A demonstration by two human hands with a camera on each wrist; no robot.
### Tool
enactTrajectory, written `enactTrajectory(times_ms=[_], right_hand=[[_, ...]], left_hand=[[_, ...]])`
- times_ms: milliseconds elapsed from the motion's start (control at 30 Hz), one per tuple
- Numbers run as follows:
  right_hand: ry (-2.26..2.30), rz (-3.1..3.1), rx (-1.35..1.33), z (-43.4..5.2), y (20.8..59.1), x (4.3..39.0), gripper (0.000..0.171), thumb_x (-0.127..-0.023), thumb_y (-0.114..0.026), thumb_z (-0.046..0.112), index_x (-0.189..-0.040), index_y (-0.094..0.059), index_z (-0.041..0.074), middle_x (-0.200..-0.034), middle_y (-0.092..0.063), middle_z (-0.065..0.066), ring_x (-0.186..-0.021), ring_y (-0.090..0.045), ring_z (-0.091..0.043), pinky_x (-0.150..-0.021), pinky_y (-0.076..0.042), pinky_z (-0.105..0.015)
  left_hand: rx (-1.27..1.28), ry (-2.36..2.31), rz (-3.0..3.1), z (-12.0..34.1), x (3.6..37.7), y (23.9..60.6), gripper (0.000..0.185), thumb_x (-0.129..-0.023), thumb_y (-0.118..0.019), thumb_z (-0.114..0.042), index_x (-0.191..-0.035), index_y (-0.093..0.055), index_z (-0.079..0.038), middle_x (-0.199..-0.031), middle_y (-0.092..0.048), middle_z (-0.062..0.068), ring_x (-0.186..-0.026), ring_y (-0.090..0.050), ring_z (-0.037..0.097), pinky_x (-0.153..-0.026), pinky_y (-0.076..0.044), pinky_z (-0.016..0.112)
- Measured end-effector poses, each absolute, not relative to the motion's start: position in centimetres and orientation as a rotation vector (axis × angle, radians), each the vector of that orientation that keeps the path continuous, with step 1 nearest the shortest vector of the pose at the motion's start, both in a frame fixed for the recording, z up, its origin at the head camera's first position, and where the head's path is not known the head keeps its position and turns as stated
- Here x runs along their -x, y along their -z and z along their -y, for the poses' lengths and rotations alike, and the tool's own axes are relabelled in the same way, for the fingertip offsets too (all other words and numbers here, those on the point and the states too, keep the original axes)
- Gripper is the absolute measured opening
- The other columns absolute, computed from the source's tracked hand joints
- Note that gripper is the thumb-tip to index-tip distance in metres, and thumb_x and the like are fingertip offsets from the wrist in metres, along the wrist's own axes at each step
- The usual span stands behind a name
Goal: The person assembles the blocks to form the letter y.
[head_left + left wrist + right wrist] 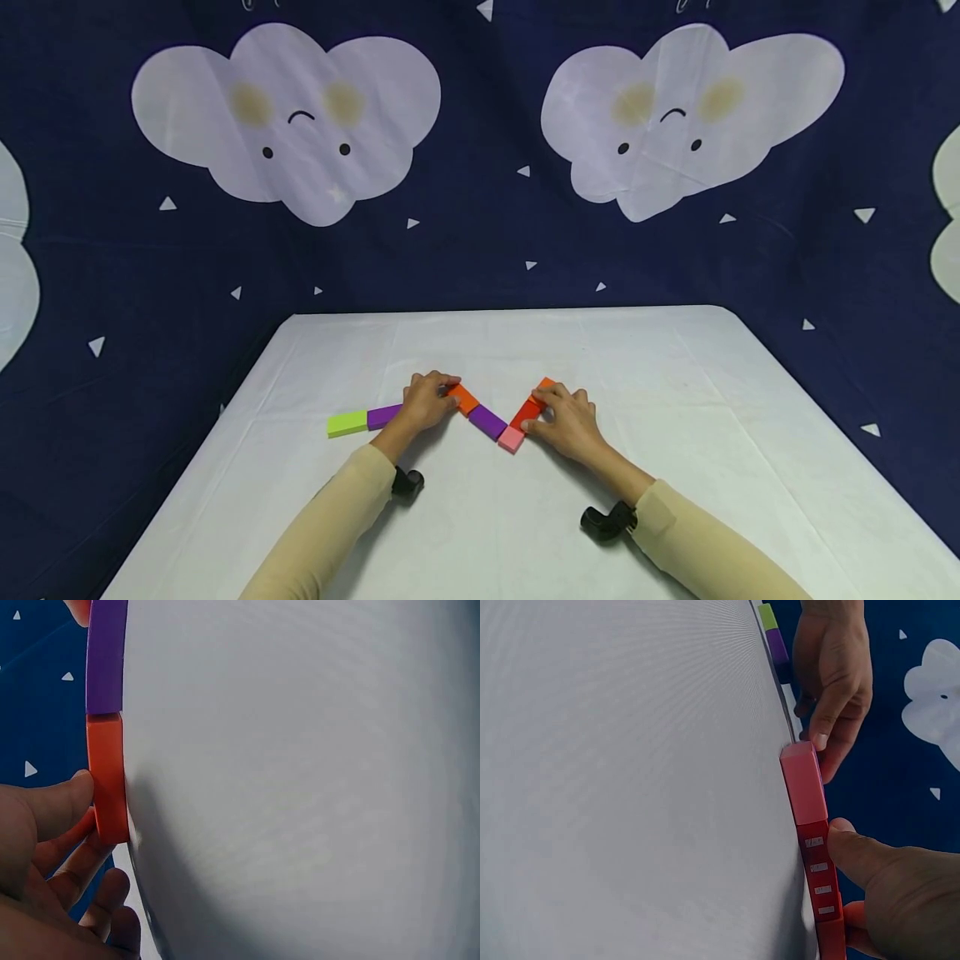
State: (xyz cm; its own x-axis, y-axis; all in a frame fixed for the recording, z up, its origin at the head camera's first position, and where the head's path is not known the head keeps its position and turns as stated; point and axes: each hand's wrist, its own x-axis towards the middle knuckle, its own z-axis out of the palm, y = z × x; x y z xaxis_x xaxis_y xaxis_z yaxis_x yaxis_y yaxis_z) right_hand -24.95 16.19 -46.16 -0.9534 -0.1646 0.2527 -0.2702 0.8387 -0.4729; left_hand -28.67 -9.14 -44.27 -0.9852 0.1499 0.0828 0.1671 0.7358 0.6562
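Left hand pinching orange block, right hand gripping red block, pink block against red, lime block nearest table left edge

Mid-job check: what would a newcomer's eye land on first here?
Probably the two upside-down smiling clouds on the navy cloth, high in the head view. Next, the bright V of blocks on the white table, held at its arms by the left hand and right hand, with the pink block at its near corner.
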Motion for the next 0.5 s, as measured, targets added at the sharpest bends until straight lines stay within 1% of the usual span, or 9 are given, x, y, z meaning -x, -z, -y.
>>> enactTrajectory(times_ms=[233, 500], right_hand=[[-0.771, 2.823, -0.344, -16.28, 46.32, 25.02, 0.055, -0.074, -0.075, 0.040, -0.121, -0.063, 0.014, -0.119, -0.060, -0.004, -0.090, -0.044, -0.028, -0.074, -0.030, -0.038], [-0.781, 2.823, -0.336, -16.31, 46.29, 24.98, 0.055, -0.074, -0.074, 0.041, -0.121, -0.063, 0.014, -0.119, -0.060, -0.004, -0.090, -0.044, -0.028, -0.074, -0.029, -0.038]], left_hand=[[0.276, 1.092, 2.894, 9.12, 28.62, 44.28, 0.031, -0.085, -0.066, -0.013, -0.115, -0.067, -0.010, -0.116, -0.064, 0.010, -0.106, -0.045, 0.028, -0.084, -0.028, 0.040], [0.244, 1.094, 2.881, 9.21, 28.35, 43.98, 0.034, -0.084, -0.067, -0.015, -0.118, -0.065, -0.012, -0.118, -0.064, 0.010, -0.104, -0.045, 0.027, -0.085, -0.029, 0.041]])
